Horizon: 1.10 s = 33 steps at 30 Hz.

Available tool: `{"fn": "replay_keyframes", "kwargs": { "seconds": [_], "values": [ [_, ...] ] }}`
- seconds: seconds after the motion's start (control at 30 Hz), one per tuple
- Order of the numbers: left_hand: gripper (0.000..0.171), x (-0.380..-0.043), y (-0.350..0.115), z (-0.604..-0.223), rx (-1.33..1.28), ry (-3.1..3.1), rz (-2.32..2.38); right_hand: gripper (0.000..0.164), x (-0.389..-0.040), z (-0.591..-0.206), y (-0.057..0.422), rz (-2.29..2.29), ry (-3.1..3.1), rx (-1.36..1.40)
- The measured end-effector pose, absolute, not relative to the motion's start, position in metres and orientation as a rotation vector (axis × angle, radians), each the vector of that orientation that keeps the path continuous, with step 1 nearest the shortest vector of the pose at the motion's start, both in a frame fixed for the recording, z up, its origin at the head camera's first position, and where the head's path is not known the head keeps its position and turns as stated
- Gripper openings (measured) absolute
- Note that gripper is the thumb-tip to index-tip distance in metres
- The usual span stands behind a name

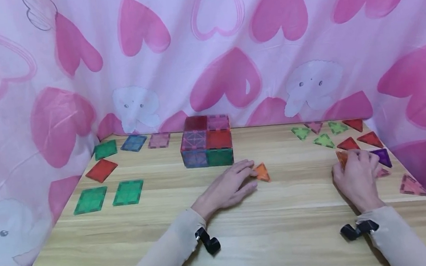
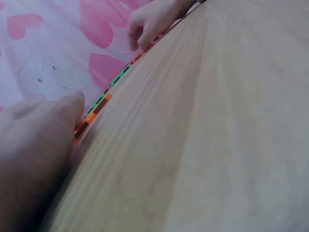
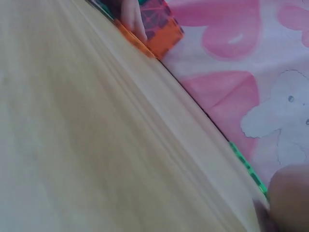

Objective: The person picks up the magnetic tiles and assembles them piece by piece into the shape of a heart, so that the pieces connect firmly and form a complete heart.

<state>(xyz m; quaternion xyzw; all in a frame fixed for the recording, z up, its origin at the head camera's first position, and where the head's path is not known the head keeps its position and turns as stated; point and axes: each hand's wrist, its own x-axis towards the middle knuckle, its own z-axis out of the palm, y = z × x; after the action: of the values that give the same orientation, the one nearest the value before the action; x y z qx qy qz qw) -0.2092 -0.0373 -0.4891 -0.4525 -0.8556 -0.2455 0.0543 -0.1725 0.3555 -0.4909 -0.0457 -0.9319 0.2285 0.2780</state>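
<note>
One orange triangle [image 1: 262, 173] on the table [image 1: 289, 234], head view, and the left hand [image 1: 225, 189] touches it, fingers outstretched; right hand [image 1: 358, 179] pinches an orange tile [image 1: 341, 158], heart-print curtain [image 1: 181, 57] behind | left wrist: triangle flat on pale wood grain! | right wrist: right hand cornered, grip can't be told here

Wood-grained table [image 1: 281, 235] with square tiles [image 1: 128, 192], triangular tiles [image 1: 323, 140], tile block [image 1: 218, 140].
</note>
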Motion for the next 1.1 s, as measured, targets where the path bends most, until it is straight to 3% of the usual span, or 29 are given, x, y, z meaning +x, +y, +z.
{"fn": "replay_keyframes", "kwargs": {
  "seconds": [0.07, 0.33, 0.6, 0.67, 0.77, 0.83, 1.1],
  "values": [
    [0.031, -0.21, -0.037, -0.488, -1.347, -2.613, -0.79, 0.033, -0.171, -0.491, 0.357, 0.582, -2.539, -0.12],
    [0.023, -0.21, -0.033, -0.486, -1.341, -2.603, -0.797, 0.02, -0.171, -0.487, 0.357, 0.588, -2.583, -0.035],
    [0.015, -0.207, -0.034, -0.483, -1.36, -2.543, -0.969, 0.046, -0.172, -0.486, 0.352, 0.662, -2.604, -0.024],
    [0.023, -0.207, -0.034, -0.482, -1.343, -2.548, -1.061, 0.049, -0.171, -0.486, 0.35, 0.698, -2.586, -0.004],
    [0.051, -0.206, -0.033, -0.482, -1.298, -2.569, -1.18, 0.049, -0.171, -0.485, 0.347, 0.761, -2.56, 0.048],
    [0.06, -0.206, -0.033, -0.482, -1.249, -2.6, -1.209, 0.048, -0.171, -0.484, 0.344, 0.816, -2.541, 0.103],
    [0.021, -0.206, -0.034, -0.483, -1.19, -2.594, -1.186, 0.055, -0.17, -0.484, 0.333, 1.042, -2.472, 0.238]
  ]
}}
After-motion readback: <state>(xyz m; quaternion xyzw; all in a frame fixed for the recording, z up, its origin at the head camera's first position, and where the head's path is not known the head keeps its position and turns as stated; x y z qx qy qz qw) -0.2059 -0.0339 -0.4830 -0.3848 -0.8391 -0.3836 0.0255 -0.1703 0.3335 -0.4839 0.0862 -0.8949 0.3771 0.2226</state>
